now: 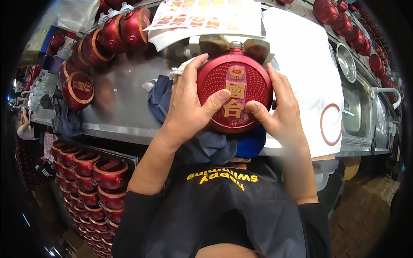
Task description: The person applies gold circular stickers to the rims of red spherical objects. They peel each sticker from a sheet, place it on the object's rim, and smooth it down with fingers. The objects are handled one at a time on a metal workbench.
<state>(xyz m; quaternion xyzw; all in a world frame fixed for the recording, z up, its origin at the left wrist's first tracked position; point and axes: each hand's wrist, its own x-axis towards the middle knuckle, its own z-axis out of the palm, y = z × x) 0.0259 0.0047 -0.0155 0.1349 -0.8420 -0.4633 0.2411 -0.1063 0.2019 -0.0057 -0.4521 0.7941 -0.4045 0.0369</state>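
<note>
A round, flat red bottle (211,77) with a dotted face and a short neck lies in front of me, neck pointing away. Down the middle of its face runs a gold and purple decal (235,96). My left hand (189,103) wraps the bottle's left side, its thumb pressing on the decal's edge. From the right, my right hand (282,103) cups the other side, with its thumb on the face just beside the decal. Behind the neck sit two brown, worn pads (214,44) of a holder. What lies under the bottle is mostly hidden.
Sheets of printed decals (202,19) lie at the back. Red bottles (114,34) line the table's left side, and more are stacked (111,172) below its edge. A dark blue cloth (158,101) lies left, a white sheet (301,51) right, beside a metal sink (356,112).
</note>
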